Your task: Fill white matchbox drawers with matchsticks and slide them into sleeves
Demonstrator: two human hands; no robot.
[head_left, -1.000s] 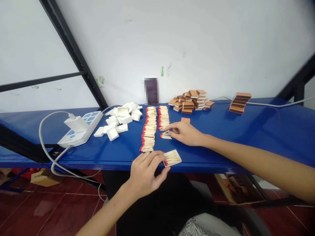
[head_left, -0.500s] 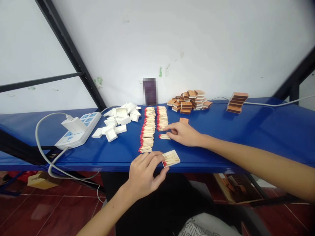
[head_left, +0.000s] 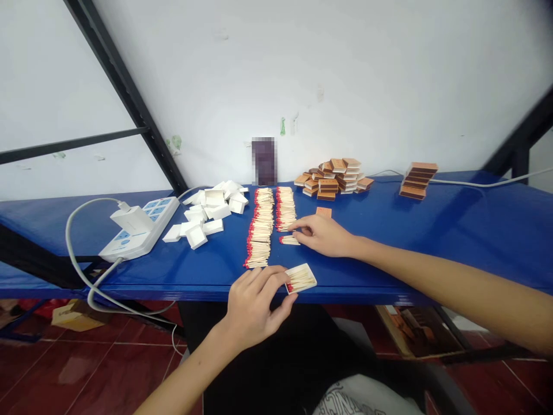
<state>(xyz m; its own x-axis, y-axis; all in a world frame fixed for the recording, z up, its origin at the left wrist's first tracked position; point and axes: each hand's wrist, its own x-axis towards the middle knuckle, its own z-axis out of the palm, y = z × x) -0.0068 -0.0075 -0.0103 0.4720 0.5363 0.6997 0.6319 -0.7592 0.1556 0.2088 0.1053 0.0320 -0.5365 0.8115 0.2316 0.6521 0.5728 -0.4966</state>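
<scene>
My left hand [head_left: 256, 302] grips a white matchbox tray [head_left: 301, 278] partly filled with red-tipped matches, at the front edge of the blue table [head_left: 453, 230]. My right hand [head_left: 322, 233] rests on the table with its fingers pinched on a small bunch of matches [head_left: 288, 240]. This bunch lies at the near end of the right row of matches [head_left: 285, 207]. A longer left row of matches [head_left: 260, 227] runs beside it.
Empty white trays [head_left: 207, 212] lie left of the rows. A power strip with a plugged adapter [head_left: 136, 225] and its cable sit further left. Brown matchbox sleeves are heaped [head_left: 334, 177] behind my right hand, one lies loose [head_left: 324, 211], and a stack [head_left: 418, 180] stands at the right.
Both hands stay almost where they were; the right hand's fingers shift slightly on the small bunch. The view has drifted a little.
</scene>
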